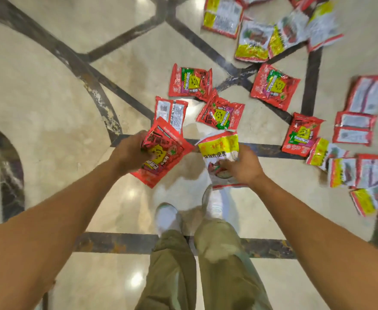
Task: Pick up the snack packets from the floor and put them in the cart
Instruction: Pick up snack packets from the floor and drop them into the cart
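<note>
I see a red snack packet [163, 153] gripped in the left hand [131, 153], fingers closed on its left edge, held above the floor with its printed front facing up. A second red packet [171, 113], back side up, sits just behind it; I cannot tell whether the left hand holds that one too or it lies on the floor. The right hand [242, 167] is closed on a white-and-yellow packet [220, 151], fingers curled over its lower part. Both hands hang close together over my white shoes [167, 217] and olive trousers [223, 265].

Beyond the hands, more red packets [190, 82] lie flat on the polished cream floor [38, 97], which has dark inlaid bands. One lies just past the right hand, another further right across a dark band. A loose heap of white-and-yellow packets [254, 41] spreads along the top right, and more packets, some back side up, are scattered down the right edge, several blurred
</note>
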The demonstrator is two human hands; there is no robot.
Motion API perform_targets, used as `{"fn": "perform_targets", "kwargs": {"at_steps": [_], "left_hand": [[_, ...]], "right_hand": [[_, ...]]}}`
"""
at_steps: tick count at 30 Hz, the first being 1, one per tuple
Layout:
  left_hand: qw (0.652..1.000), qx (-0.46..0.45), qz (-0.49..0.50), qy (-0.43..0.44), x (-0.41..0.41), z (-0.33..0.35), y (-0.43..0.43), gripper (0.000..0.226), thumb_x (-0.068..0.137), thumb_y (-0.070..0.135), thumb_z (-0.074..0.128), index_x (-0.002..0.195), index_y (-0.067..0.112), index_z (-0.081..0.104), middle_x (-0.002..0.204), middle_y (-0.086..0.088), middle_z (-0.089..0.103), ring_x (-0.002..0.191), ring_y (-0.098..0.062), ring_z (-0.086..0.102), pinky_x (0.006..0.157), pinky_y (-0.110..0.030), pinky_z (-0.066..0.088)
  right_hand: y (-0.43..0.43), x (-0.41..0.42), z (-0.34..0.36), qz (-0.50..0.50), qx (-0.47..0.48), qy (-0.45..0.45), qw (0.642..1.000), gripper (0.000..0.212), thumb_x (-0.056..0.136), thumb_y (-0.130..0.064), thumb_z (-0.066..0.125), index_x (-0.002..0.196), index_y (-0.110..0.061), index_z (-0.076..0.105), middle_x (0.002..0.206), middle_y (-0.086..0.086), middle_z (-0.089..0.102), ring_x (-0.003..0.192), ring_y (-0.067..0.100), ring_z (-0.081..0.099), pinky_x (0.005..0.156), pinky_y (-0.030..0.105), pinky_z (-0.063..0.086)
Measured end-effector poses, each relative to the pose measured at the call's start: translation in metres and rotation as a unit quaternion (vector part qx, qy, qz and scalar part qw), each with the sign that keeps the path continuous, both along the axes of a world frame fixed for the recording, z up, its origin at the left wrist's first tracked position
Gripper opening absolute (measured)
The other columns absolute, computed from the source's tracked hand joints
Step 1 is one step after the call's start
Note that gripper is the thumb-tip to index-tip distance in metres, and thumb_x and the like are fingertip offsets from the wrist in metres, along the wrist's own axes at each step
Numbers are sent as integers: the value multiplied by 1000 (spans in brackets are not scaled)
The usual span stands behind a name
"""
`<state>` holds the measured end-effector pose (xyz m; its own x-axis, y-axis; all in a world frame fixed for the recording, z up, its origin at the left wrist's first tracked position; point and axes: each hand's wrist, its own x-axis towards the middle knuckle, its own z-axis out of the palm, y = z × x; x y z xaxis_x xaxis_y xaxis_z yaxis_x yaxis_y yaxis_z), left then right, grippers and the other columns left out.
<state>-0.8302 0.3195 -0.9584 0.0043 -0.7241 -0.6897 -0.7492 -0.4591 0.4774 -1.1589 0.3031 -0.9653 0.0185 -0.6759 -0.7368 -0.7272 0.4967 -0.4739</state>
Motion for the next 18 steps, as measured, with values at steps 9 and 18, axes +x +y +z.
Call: {"fn": "perform_targets", "kwargs": {"at_steps": [9,18], "left_hand": [[945,-40,214,242,-58,362,-49,49,88,5,78,131,19,61,114,-3,77,102,-24,75,87,-44,62],[934,-85,94,333,-196,628,-57,34,91,7,74,112,32,64,104,7,79,94,-20,77,87,-48,60]], "right_hand": [[18,-46,371,-308,-98,-160,933,24,91,-9,77,112,-18,72,101,-5,81,93,17,78,85,35,62],[84,-151,627,-435,-244,-218,839,23,92,-4,74,111,-18,71,106,3,80,97,26,77,88,40,61]]}}
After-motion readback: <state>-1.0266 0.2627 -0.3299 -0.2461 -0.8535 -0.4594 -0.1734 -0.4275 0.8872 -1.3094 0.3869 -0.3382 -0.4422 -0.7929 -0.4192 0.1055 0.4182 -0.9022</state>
